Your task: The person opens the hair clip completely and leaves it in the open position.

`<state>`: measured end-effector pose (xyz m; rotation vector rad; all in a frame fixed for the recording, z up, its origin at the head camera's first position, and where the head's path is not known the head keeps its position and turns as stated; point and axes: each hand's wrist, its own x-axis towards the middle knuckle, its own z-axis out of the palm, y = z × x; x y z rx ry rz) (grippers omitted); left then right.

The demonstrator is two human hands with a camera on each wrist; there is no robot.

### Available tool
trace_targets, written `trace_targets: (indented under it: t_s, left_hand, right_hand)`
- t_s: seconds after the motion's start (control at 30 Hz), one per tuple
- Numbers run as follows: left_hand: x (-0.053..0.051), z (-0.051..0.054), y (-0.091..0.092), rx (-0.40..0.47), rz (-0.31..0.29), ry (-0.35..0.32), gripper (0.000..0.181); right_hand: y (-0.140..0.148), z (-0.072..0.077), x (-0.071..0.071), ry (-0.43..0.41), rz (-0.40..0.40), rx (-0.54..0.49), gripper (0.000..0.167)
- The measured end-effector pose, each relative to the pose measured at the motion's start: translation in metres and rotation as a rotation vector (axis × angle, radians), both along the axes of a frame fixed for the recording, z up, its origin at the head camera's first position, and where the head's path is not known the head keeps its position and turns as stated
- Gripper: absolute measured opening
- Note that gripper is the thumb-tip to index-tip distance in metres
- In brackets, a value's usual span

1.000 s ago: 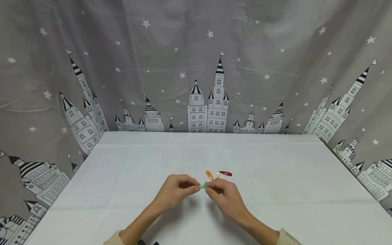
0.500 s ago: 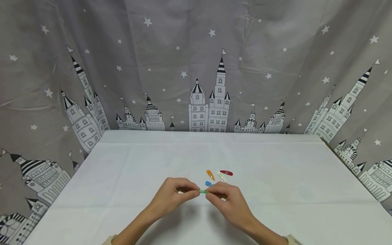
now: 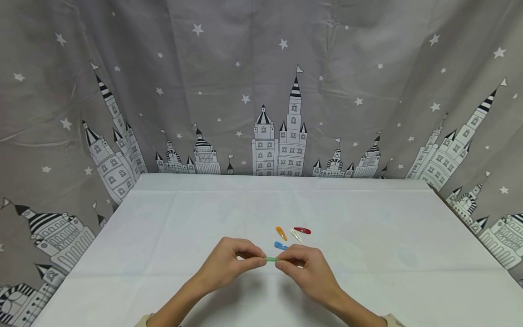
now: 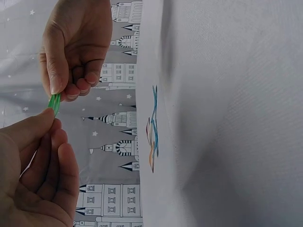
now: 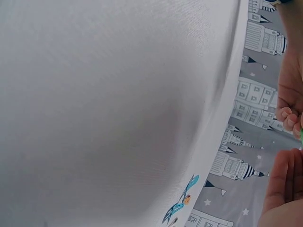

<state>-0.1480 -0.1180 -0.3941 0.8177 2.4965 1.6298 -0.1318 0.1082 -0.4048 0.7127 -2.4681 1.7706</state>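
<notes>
Above the white table, a green snap hair clip (image 3: 271,259) spans the gap between both hands. My left hand (image 3: 232,263) pinches one end of it between thumb and index finger, and my right hand (image 3: 304,268) pinches the other. In the left wrist view the green hair clip (image 4: 55,103) looks slightly parted, its strips spread. Just beyond the right fingers lies a blue hair clip (image 3: 280,245), partly covered by that hand. Further back are an orange hair clip (image 3: 281,233), a white one and a red hair clip (image 3: 302,230).
A white cloth covers the table (image 3: 196,213). Behind it and at both sides hangs a grey curtain (image 3: 229,59) printed with castles and stars. The table's right edge (image 3: 445,204) shows a dark strip.
Both hands have drawn a little nearer the body with the green hair clip, uncovering the blue one. The view has shifted slightly. The clips on the table stay put.
</notes>
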Motion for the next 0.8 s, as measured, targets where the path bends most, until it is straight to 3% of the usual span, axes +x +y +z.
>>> trace_targets:
  t_s: [0.47,0.8]
  left_hand:
    - [-0.0021,-0.0044,-0.0015,0.012,-0.076,-0.026,0.009]
    - [-0.0032,-0.0033,-0.0045,0.008,-0.125,0.024,0.007]
  right_hand:
    - [0.0019,-0.0024,0.0003,0.005,0.044,0.002,0.008]
    - [0.0006,-0.0047,0.0004,0.025,0.085,-0.022,0.007]
